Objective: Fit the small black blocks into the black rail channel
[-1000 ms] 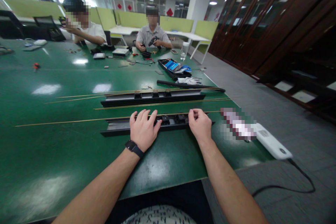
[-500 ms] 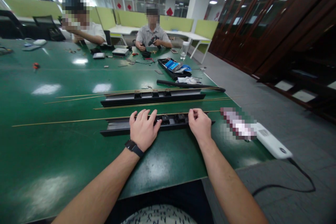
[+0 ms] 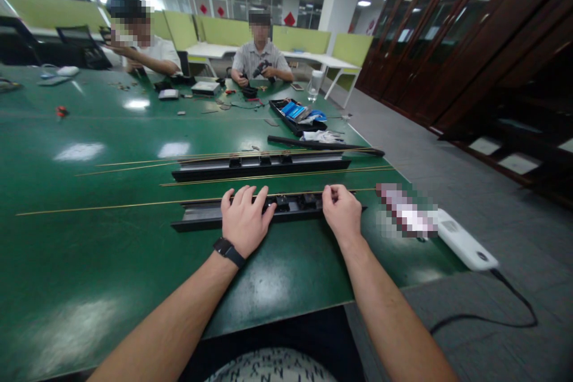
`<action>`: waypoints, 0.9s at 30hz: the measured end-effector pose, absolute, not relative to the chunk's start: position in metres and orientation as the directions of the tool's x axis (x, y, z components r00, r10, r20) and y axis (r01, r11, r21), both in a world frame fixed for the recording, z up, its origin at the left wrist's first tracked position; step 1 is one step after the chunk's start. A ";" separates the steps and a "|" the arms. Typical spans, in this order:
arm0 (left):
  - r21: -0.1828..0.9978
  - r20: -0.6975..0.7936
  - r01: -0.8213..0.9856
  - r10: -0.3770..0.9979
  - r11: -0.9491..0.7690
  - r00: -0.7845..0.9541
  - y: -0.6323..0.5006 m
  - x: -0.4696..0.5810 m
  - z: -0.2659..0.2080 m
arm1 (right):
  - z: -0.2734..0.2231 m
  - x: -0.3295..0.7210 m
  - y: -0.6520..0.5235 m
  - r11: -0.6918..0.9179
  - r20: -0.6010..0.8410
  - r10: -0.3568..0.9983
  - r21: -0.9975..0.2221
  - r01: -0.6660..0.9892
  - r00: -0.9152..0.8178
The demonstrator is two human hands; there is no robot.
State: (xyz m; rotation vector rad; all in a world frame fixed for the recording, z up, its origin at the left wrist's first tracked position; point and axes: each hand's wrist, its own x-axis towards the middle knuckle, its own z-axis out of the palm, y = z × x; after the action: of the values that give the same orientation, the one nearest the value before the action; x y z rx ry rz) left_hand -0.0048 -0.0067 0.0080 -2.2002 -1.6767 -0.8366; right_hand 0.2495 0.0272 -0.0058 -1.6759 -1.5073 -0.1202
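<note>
A long black channel (image 3: 199, 222) with a grey metal inside lies in front of me, with small black blocks (image 3: 307, 200) set in it. My left hand (image 3: 245, 221) rests over the channel, its fingers spread across it toward the far edge. Along that far edge runs a thin brass-coloured rod (image 3: 111, 207), which reaches well past the channel's left end. My right hand (image 3: 342, 212) is closed in a pinch on the rod near the channel's right end; the fingertips partly hide the grip.
Beyond lie a second black channel (image 3: 259, 171), more thin rods (image 3: 277, 176), a black bar (image 3: 326, 146), white gloves (image 3: 322, 136) and a black tray (image 3: 290, 122). A blurred phone-like object (image 3: 405, 210) and a white device (image 3: 465, 239) sit right. Two people sit across the green table (image 3: 111, 262).
The rod's left end has slid slightly farther left. My right hand has shifted by a hair; my left hand stays in place.
</note>
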 end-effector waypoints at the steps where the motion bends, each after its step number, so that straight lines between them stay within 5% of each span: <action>1: 0.138 0.579 0.942 0.796 -0.305 0.173 -0.007 -0.005 0.008 | -0.006 0.250 0.027 0.097 0.582 0.771 -0.509 0.855 0.258; 27: 0.154 0.575 0.939 0.801 -0.306 0.167 -0.007 -0.004 0.008 | -0.001 0.249 0.025 0.073 0.544 0.778 -0.574 0.815 0.313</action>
State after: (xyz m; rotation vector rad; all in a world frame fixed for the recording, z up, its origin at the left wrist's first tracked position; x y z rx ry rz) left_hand -0.0039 -0.0074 0.0078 -2.2052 -1.6858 -0.8467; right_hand 0.2487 0.0254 -0.0014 -1.6902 -1.4543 -0.0524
